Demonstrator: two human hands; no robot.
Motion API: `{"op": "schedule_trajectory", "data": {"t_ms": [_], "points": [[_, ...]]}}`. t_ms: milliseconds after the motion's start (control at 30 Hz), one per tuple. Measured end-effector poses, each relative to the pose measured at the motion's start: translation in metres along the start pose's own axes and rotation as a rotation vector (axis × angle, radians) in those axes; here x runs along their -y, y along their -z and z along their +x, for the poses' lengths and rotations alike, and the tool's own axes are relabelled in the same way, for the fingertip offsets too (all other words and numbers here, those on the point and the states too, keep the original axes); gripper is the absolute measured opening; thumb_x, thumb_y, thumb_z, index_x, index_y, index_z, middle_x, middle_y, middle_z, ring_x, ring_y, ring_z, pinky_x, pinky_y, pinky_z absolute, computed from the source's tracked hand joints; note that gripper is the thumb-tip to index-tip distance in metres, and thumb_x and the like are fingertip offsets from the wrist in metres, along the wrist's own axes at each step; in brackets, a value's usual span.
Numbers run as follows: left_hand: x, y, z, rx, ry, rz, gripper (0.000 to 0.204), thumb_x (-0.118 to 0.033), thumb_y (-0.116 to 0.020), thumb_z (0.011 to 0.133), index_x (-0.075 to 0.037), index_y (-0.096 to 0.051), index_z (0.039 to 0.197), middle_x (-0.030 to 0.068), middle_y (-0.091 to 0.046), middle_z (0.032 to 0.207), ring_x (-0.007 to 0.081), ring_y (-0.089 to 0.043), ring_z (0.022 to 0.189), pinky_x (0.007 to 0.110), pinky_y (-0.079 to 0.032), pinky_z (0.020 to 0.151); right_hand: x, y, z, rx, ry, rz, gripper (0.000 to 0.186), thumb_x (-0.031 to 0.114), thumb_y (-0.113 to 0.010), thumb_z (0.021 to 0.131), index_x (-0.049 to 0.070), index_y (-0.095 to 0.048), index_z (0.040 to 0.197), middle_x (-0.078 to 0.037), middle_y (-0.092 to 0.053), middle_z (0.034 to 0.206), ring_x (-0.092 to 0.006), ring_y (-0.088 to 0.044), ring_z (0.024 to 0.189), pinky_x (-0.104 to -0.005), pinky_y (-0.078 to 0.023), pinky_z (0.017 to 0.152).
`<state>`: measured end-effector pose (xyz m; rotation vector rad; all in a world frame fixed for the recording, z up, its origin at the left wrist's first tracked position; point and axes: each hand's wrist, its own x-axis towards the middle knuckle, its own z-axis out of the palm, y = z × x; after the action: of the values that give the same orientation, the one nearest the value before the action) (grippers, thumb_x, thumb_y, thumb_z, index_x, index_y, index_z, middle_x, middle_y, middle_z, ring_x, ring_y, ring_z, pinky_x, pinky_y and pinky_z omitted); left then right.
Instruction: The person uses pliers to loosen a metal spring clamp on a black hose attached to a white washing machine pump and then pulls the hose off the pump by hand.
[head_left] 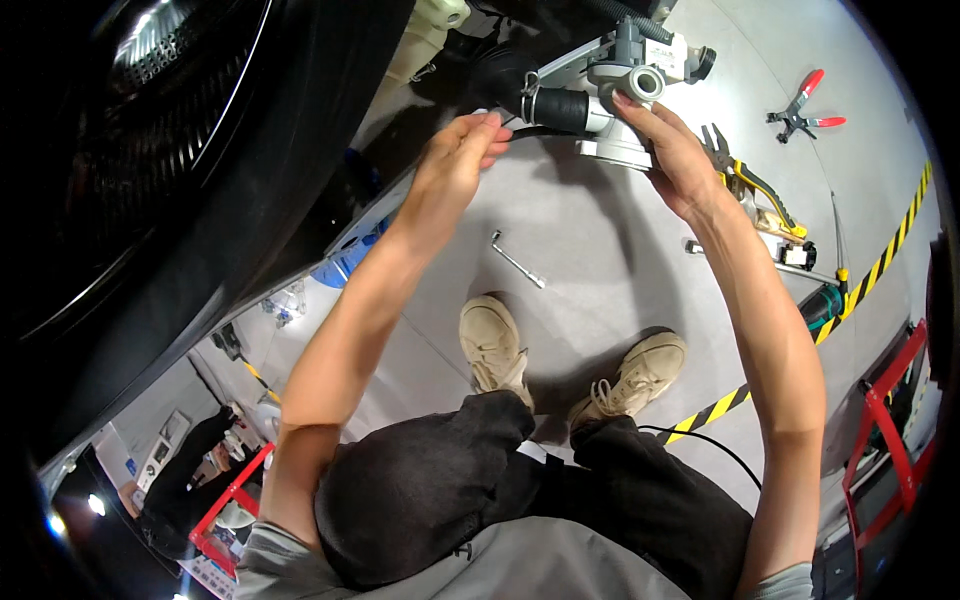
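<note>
My right hand [675, 150] is wrapped round a drain pump [617, 151] with a grey and white plastic body and a round port. A black rubber hose [560, 110] joins the pump's left side, with a wire hose clamp [530, 97] round it. My left hand [462, 150] is closed in a pinch just below and left of the clamp. Beside its fingertips runs a thin black line, perhaps a cable; what the fingers hold is hidden. At the left looms the dark washing machine [130, 220] with its round drum opening.
Hose clamp pliers [797, 117] with red handles lie at the far right. Closer are yellow-black pliers [768, 195] and a long screwdriver [841, 250]. A small socket wrench [518, 260] lies before my shoes. Striped tape [880, 262] crosses the floor; a red metal frame [885, 415] stands at right.
</note>
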<state>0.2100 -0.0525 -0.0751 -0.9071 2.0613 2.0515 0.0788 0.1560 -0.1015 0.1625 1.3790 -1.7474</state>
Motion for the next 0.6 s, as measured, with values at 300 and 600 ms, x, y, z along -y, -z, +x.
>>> {"op": "schedule_trajectory", "data": {"t_ms": [300, 600], "points": [[0.024, -0.016, 0.035, 0.15, 0.179, -0.674, 0.02, -0.017, -0.062, 0.097, -0.001, -0.062, 0.108, 0.0147, -0.065, 0.112, 0.025, -0.062, 0.109, 0.038, -0.05, 0.098, -0.005, 0.006, 0.007, -0.023, 0.003, -0.261, 0.072, 0.043, -0.077, 0.082, -0.008, -0.052, 0.126, -0.012, -0.062, 0.115, -0.0177, -0.055, 0.106, -0.0312, -0.039, 0.096], [0.031, -0.037, 0.042, 0.138, 0.187, -0.75, 0.017, -0.012, -0.073, 0.088, -0.003, -0.059, 0.093, 0.011, -0.067, 0.097, 0.0191, -0.063, 0.093, 0.033, -0.051, 0.087, -0.011, 0.006, 0.003, 0.003, 0.043, -0.119, 0.072, 0.04, -0.076, 0.085, -0.008, -0.048, 0.131, -0.014, -0.059, 0.127, -0.0211, -0.05, 0.122, -0.0337, -0.033, 0.107]]}}
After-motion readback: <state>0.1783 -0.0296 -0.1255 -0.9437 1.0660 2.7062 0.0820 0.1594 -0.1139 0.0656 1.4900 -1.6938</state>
